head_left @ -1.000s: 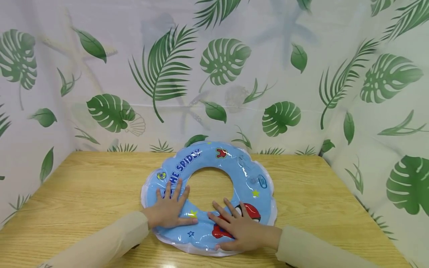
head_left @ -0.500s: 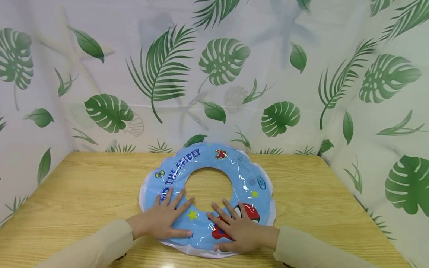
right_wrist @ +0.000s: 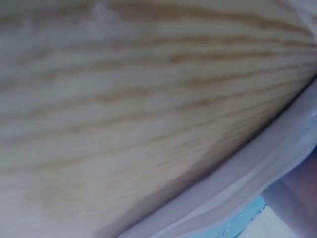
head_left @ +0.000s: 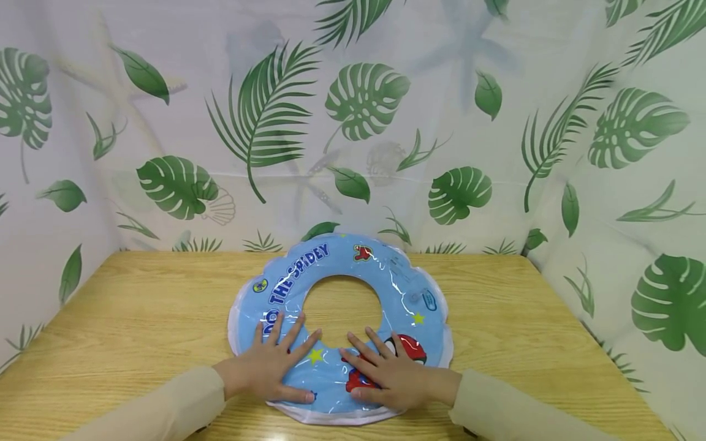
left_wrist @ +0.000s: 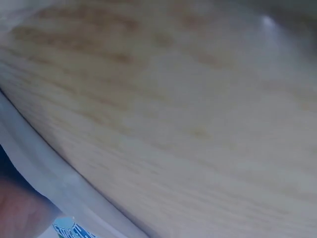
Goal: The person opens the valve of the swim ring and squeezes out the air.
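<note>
Leaf-printed cloth (head_left: 375,202) fills the upper frame, behind a wooden table (head_left: 143,306). At lower centre lies a blue swim ring (head_left: 331,386) (lettered "THE SPIDEY" at its upper left). On its lower-left part rests the left hand (head_left: 267,370), fingers spread; the right hand (head_left: 397,376), likewise spread, rests at lower right, partly over a red figure (head_left: 410,347). Pale sleeves (head_left: 513,404) reach the bottom edge.
</note>
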The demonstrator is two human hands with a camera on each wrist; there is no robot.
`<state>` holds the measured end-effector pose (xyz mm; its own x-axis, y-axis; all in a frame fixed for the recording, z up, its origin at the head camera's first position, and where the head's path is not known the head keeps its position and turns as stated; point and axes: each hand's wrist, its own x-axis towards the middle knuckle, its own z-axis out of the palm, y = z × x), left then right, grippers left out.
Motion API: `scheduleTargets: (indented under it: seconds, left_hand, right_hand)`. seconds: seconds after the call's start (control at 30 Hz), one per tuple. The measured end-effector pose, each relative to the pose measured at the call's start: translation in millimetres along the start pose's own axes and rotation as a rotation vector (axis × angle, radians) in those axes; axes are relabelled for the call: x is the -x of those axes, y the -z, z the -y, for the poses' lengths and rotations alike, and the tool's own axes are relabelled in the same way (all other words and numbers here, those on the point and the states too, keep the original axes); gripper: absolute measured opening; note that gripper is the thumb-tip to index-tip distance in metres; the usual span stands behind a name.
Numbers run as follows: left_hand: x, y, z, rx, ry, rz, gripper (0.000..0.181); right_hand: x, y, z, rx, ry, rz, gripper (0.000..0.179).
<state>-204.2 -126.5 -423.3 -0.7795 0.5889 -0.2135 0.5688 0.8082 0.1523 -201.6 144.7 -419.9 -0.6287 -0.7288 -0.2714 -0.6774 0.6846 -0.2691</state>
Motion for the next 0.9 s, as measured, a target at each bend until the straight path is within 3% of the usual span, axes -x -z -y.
scheduleTargets:
  seconds: [0.13,0.3,0.67,0.9]
  left_hand:
    - [-1.4,-1.1,0.7,-0.001,0.0,0.013,0.096]
    - [-2.7,-0.3,1.0,-0.004,0.004,0.029,0.096]
    - [-2.4,-0.1,1.5,-0.008,0.02,0.045,0.096]
    - [-2.2,-1.2,1.4,-0.008,0.022,0.054,0.096]
  right_hand:
    - [0.3,7,1,-0.041,-0.03,-0.03,0.066]
    - [-8.1,20,-5,-0.028,-0.074,-0.168,0.068]
    - [-66.1,66,-49,0.093,-0.227,-0.458,0.07]
    - [-94.6,79,-75,0.113,-0.362,-0.463,0.074]
